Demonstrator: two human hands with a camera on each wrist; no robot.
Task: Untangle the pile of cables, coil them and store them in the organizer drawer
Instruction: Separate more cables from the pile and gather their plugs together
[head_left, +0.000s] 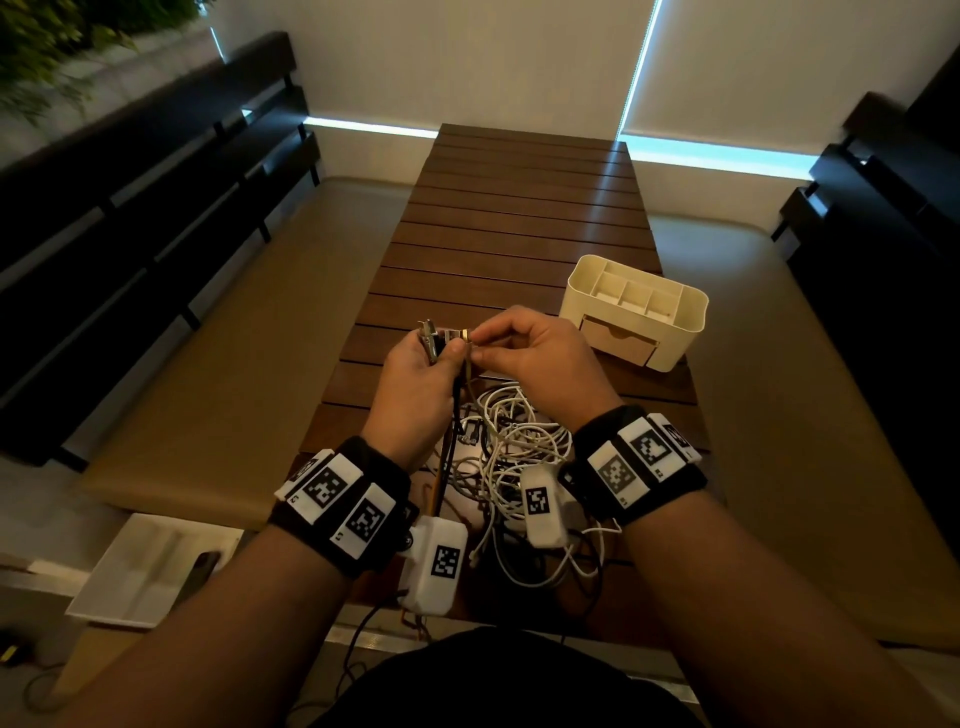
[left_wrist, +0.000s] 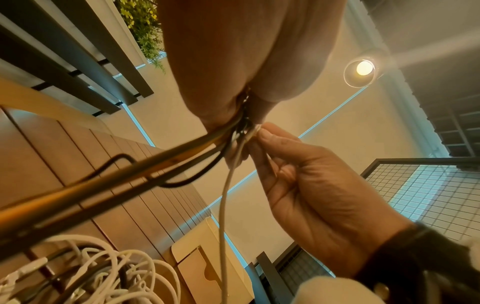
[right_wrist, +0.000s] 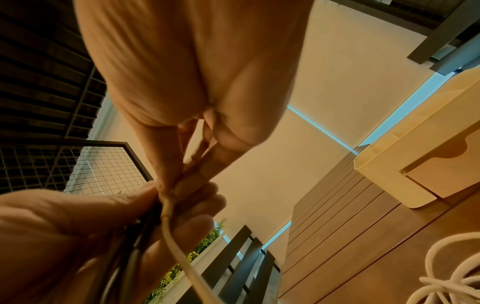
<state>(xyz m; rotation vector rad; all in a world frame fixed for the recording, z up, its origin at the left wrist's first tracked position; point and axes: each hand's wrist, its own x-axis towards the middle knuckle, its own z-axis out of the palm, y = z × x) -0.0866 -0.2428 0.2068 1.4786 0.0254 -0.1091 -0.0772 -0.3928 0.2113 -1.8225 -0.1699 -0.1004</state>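
Observation:
Both hands are raised over the slatted wooden table (head_left: 519, 218). My left hand (head_left: 447, 354) grips a bunch of dark cable ends (head_left: 434, 338), and their dark cords (left_wrist: 155, 164) hang down to the tangled pile of white and dark cables (head_left: 514, 457) on the table's near end. My right hand (head_left: 475, 347) pinches the plug end of a white cable (left_wrist: 223, 205) right against the left fingers. That white cable (right_wrist: 176, 246) droops from the pinch. The cream organizer (head_left: 636, 312) stands at the right, its drawer (head_left: 618, 338) closed.
Cushioned benches with dark slatted backs flank the table on both sides. A white tray (head_left: 150, 566) holding a dark flat object (head_left: 205, 566) lies at the lower left. Loose wires trail off the table's near edge toward my body.

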